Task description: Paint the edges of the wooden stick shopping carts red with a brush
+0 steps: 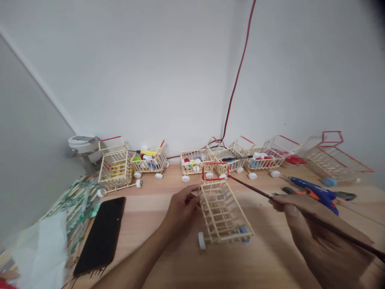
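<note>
A miniature shopping cart built from thin wooden sticks stands at the middle of the table, with a white wheel and a blue wheel at its near end. My left hand is closed on the cart's left side near its far end. Red paint colours the cart's raised handle frame. In my right hand is a thin dark paintbrush, held like a pen. Its tip meets or almost meets the right side of the red handle; contact cannot be made out.
More stick carts line the wall, several holding colourful bits. A blue glue gun lies right. At left are a black phone, wrapped sticks, white tissue and a lidded cup. A red-black cable hangs down the wall.
</note>
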